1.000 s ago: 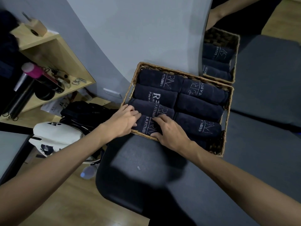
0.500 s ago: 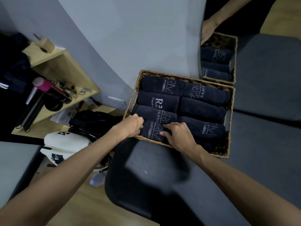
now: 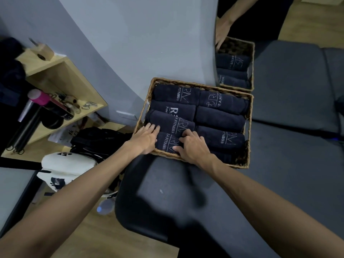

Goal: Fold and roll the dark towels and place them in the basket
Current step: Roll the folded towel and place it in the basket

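Towel between both hands' fingers, in basket

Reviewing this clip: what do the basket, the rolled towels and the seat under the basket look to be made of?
Basket: woven natural fibre, likely wicker or seagrass, with a matte tan braided rim.
Rolled towels: soft dark navy terry-like cloth with a fuzzy nap and pale printed lettering.
Seat: smooth dark padded upholstery, probably vinyl or faux leather, with a faint sheen; the exact material is uncertain.

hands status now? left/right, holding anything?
Left hand: open, fingers flat on the nearest rolled towel.
Right hand: fingers curled, gripping that same towel.
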